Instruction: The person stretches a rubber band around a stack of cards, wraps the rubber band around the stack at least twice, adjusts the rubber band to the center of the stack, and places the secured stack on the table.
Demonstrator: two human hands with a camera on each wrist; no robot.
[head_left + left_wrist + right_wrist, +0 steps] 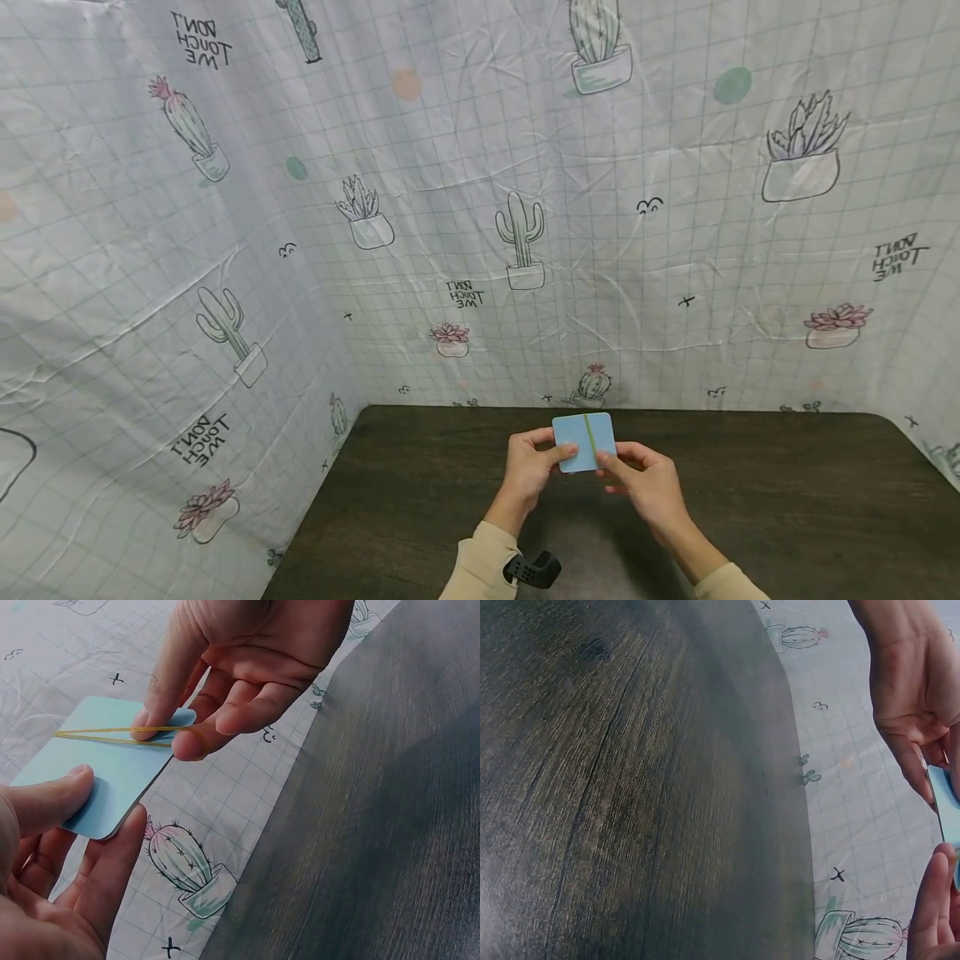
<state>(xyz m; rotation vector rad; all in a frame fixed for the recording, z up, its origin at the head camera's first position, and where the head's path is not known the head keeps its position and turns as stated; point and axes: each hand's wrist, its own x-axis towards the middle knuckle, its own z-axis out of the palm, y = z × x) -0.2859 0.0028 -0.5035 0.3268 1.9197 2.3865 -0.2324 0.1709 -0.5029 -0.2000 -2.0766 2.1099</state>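
A thin light blue square card [570, 432] with rounded corners is held up between both hands, above the table. My left hand [525, 471] pinches its left side, thumb on the face and fingers behind. Around the card runs a yellow rubber band [94, 733], its two strands spread apart toward the right edge in the left wrist view. My right hand [652, 492] has its thumb on the card's face by the band, and the band loops round a fingertip at the edge. Only part of the card [946, 814] shows in the right wrist view.
The dark wood-grain table [787, 500] extends beneath both hands. A white grid-patterned cloth [420, 275] printed with cacti hangs behind the table and along its sides. A black band [534, 570] sits at the left sleeve's cuff.
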